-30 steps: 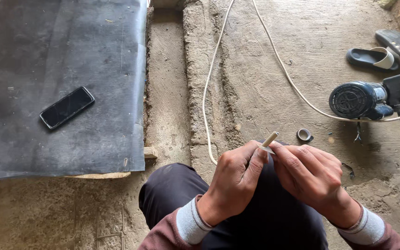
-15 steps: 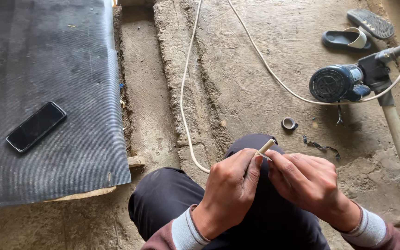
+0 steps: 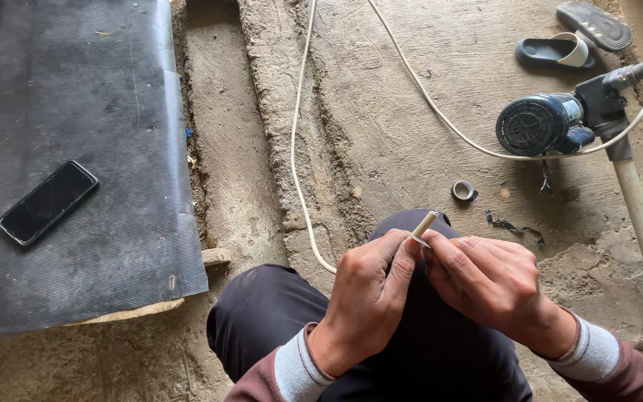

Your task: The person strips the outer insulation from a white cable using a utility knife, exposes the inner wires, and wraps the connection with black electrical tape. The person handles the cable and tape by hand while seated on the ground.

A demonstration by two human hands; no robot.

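My left hand (image 3: 370, 290) grips the end of a white cable (image 3: 423, 223) that sticks up past my fingers, over my dark-trousered knee (image 3: 411, 350). My right hand (image 3: 489, 279) is closed right beside it, fingertips touching the cable end; whether it holds a small tool I cannot tell. The cable (image 3: 297, 149) runs away from my lap across the concrete floor toward the top of the view.
A black phone (image 3: 48, 202) lies on a dark ribbed rubber mat (image 3: 76, 89) at left. A blue water pump (image 3: 541, 123) with a white pipe (image 3: 638, 208) stands at right, a small tape roll (image 3: 463, 190) before it. Slippers (image 3: 571, 37) lie at top right.
The view has shifted slightly, so the floor objects sit elsewhere in frame. Both hands stay together on the cable end with only small finger movement.
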